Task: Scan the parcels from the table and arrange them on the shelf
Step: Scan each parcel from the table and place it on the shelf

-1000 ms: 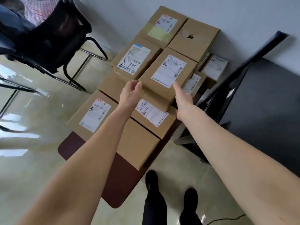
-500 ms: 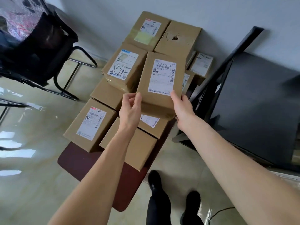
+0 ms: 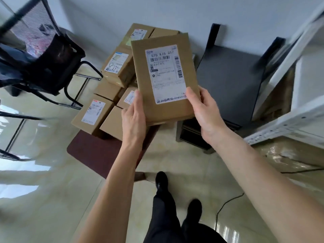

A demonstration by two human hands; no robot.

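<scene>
At the bottom of the view the person's legs in dark trousers (image 3: 164, 213) and two black shoes (image 3: 162, 180) stand on a glossy pale floor (image 3: 43, 199), with a thin black cable (image 3: 226, 204) trailing just to the right of them. Both bare forearms reach forward and up. The left hand (image 3: 134, 118) clasps the lower left edge of a flat cardboard parcel (image 3: 164, 76), fingers wrapped behind it and thumb along the front; the right hand (image 3: 204, 111) grips the lower right corner the same way, thumb pressed on the edge of the white shipping label (image 3: 165, 73). The parcel is held in the air, label facing the camera, barcodes and the code 570 K76 057 legible, the smaller print too blurred to read. Below and behind it a low dark-red table (image 3: 94, 151) carries a stack of other cardboard boxes (image 3: 94, 114), most with white labels. To the right stands a dark grey cabinet (image 3: 229, 79), and at the far right edge a white metal shelf (image 3: 287, 123), streaked with motion blur. At upper left is a black mesh chair (image 3: 43, 55), seemingly with dark cloth on it, against a pale wall (image 3: 175, 13)
</scene>
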